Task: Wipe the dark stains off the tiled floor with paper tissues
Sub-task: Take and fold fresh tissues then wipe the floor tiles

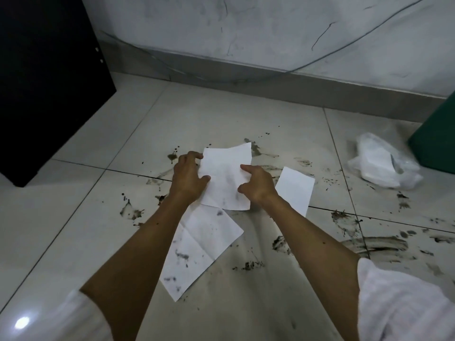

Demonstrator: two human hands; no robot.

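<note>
While both hands point(189, 173) point(257, 183) pinch one tissue point(225, 178), a seemingly plastic bag point(384, 163) lies nearby.

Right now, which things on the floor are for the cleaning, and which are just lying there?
For the cleaning:
- tissue held by the left hand and right hand
- smudged tissue on the floor
- clean tissue
- dark stains
- plastic tissue pack, probably

Just lying about:
- black cabinet
- green bin
- cable along the wall
</note>
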